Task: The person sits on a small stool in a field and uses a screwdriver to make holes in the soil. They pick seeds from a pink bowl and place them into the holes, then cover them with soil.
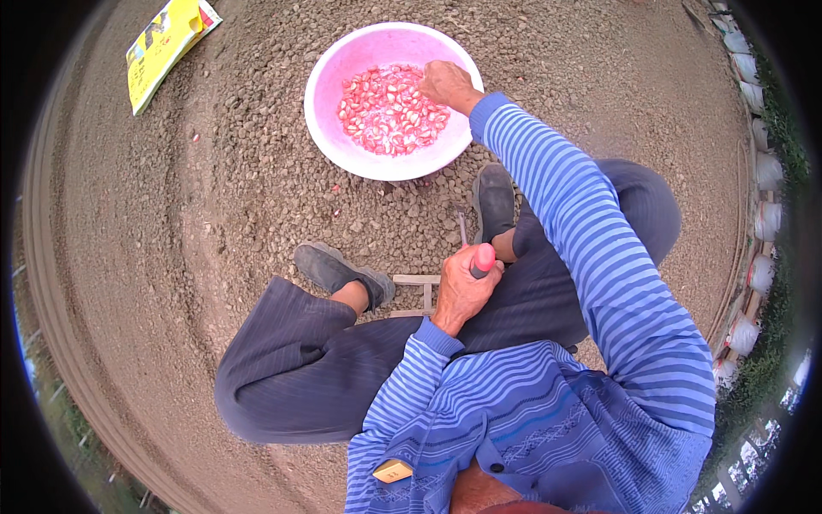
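Observation:
A pink plastic basin (324, 138) with a pale rim rests on the soil in front of me. Pink-stained cloves, which look like garlic (385, 109), cover its bottom. My right hand (444, 83) reaches inside at the right wall, fingers curled down at the edge of the cloves; the fingertips are hidden, so I cannot tell whether they hold any. Over my lap, my left hand (467, 286) grips a hand tool (483, 258) by its red and grey handle. The tool's thin metal shaft points forward toward the ground; its tip is hard to make out.
Crumbly, lumpy soil (257, 173) surrounds the basin. A yellow printed bag (164, 51) lies at the upper left. Between my shoes (334, 273) a wooden frame (417, 280) shows. White bags (769, 221) line the right edge beside green plants. A few pink bits (336, 188) dot the ground.

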A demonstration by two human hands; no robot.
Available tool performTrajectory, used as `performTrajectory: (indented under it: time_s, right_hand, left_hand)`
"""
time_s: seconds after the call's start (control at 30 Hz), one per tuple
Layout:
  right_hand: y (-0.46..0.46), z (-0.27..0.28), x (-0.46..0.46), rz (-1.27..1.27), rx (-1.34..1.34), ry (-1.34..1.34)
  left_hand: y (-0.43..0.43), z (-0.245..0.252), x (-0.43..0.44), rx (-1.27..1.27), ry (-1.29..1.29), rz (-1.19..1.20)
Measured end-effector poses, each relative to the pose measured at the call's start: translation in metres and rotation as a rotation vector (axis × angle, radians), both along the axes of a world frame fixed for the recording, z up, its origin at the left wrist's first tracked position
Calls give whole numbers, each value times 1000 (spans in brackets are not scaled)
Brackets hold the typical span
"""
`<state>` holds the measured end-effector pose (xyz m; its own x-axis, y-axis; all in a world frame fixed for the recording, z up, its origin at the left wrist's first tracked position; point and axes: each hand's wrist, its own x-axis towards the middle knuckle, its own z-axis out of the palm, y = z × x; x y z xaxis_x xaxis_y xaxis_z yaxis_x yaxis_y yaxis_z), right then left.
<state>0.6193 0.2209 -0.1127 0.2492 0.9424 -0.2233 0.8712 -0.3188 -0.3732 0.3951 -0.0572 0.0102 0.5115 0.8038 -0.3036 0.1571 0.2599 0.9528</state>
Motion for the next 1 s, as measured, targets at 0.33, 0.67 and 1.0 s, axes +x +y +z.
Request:
performTrajectory:
  time_s: [0.33,0.67,1.0]
  right_hand:
    - [21,37,119,57,297,-304]
    - [26,140,142,287,89,-181]
    - [-11,186,152,352,-178,38]
  left_hand:
    - [-10,-6,-6,14,28,-40]
    - [-11,-6,-9,49,56,39]
    - [-8,-14,-14,93,43,69]
